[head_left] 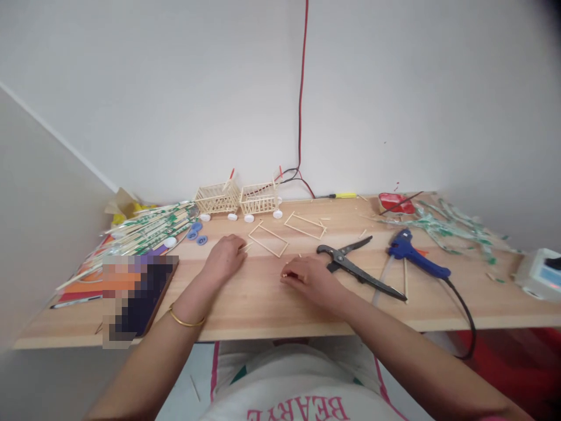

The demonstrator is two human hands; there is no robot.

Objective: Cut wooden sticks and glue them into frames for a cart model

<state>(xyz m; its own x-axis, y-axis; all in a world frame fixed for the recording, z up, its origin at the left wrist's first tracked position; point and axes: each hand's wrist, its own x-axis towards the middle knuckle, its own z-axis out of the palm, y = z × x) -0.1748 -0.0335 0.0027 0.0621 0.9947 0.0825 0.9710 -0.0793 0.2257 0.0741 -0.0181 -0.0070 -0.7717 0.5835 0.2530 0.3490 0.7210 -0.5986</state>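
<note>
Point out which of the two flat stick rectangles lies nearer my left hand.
The left rectangle, just right of your left hand; the right rectangle lies farther across, closer to the wall.

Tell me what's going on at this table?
A person has both hands over a wooden table. Thin stick ends show at the fingers of the left hand, while the right hand pinches something small and pale. Two rectangular stick frames lie flat just beyond the hands, and two small wheeled carts stand at the back. Pliers and a blue glue gun lie to the right; more sticks are heaped on the left.
</note>
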